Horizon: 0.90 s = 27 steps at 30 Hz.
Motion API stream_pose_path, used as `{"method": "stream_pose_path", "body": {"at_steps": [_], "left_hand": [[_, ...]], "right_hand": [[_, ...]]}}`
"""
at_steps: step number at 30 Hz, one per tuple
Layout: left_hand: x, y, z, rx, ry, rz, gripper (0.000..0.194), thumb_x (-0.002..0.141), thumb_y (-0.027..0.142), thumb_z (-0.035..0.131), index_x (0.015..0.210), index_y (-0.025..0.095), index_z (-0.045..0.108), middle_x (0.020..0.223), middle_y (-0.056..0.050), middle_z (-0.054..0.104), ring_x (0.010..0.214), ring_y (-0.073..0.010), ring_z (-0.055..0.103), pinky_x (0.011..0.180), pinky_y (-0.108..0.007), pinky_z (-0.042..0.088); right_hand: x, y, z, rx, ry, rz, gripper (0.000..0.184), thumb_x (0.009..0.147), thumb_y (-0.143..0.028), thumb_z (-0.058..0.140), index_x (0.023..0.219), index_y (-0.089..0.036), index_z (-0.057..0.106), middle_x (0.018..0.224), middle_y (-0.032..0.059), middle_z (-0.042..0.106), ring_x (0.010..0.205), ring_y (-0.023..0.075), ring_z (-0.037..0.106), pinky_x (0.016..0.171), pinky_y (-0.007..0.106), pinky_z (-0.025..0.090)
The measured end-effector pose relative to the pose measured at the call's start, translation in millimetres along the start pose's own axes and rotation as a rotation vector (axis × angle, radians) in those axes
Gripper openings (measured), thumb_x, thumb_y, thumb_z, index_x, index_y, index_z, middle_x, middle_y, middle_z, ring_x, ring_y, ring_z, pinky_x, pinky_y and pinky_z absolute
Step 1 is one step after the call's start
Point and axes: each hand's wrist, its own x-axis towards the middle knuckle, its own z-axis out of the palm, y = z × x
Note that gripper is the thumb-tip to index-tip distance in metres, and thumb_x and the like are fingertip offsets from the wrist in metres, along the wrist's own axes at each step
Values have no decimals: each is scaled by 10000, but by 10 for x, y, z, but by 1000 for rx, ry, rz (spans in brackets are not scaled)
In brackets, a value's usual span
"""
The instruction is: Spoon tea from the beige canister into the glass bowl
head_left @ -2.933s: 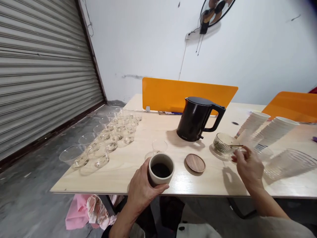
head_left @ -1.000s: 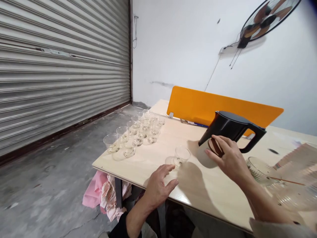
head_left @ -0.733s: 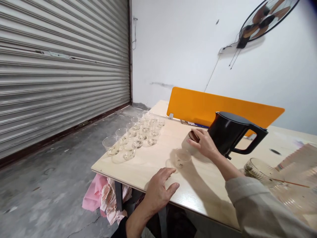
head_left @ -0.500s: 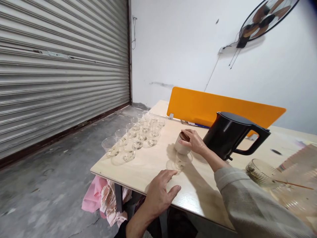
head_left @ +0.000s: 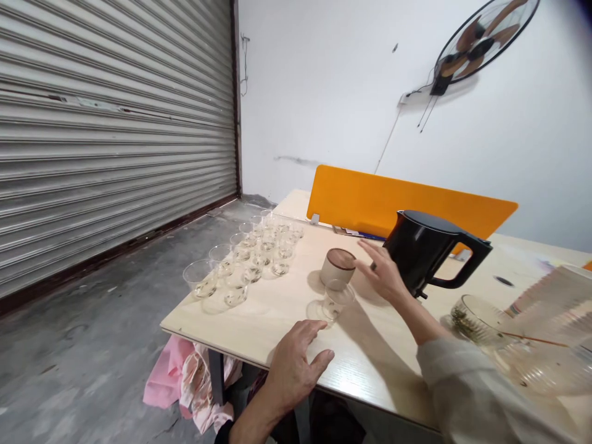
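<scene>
A pale cylindrical canister with a brown lid (head_left: pixel 338 269) stands on the table. My right hand (head_left: pixel 380 271) hovers just right of it, fingers spread, holding nothing. Directly in front of the canister is a clear plastic cup (head_left: pixel 337 298). Close to that cup's near side, my left hand (head_left: pixel 303 357) is open above the table's front edge, thumb and fingers apart. Several clear cups (head_left: pixel 238 293) with small dark bits in their bottoms stand in rows at the table's left side. The black electric kettle (head_left: pixel 420 253) is behind my right hand.
An orange divider (head_left: pixel 407 194) runs along the middle of the table (head_left: pixel 272 314). To the right are a glass bowl of dried leaves (head_left: pixel 472 320), a thin stick (head_left: pixel 536 339) and stacked clear cups (head_left: pixel 541 370). Pink cloth (head_left: pixel 169 370) hangs below the left end.
My right hand has let go of the canister's lid and moved right, away from it. The view has shifted slightly; my left hand stays much the same.
</scene>
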Motion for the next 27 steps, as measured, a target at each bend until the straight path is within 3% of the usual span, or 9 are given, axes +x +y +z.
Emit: {"method": "stream_pose_path", "body": {"at_steps": [3,6,10,13,17,27], "left_hand": [[14,-11,0,-17,32,12,474,875,286,678,1340,259,589,1360,-83,616,1264,-265,566,1072,-446,486],[74,-31,17,-91,84,-24,541,873,301,678,1393,256,538,1449,-99,545,1329,-271,521,1087,-454,478],[273,-86,84,-160,153,-117,684,823,324,725,1452,238,470,1493,-129,494,1369,-301,484,1079,-470,481],[487,-102,149,-128,155,-146,843,738,319,800,1489,240,424,1518,-147,479,1409,-345,430,1127,-535,413],[718,-58,236,-133,125,-165,903,675,308,850,1475,272,434,1502,-128,515,1399,-349,436,1134,-547,380],[780,-119,347,-104,126,-165,564,709,283,810,1237,300,616,1258,-54,674,1153,-274,614,1023,-483,474]], "right_hand": [[-291,-35,-413,-15,334,152,460,969,-476,545,1363,-251,623,1367,125,626,1265,299,576,1054,523,498],[-583,1,-704,13,493,339,445,965,-490,548,1321,-240,642,1279,116,664,1144,287,649,950,506,564],[-919,109,-759,123,480,503,435,962,-530,548,1275,-249,659,1201,87,696,1073,277,678,924,520,573],[-1079,153,-690,178,477,550,447,951,-545,561,1268,-246,656,1183,82,696,1054,269,685,911,509,579],[-1160,144,-681,243,496,577,449,944,-542,571,1257,-232,657,1158,90,697,1026,257,694,906,489,585],[-1252,119,-766,354,508,613,431,921,-549,601,1213,-239,664,1114,78,693,994,250,691,852,460,602]]}}
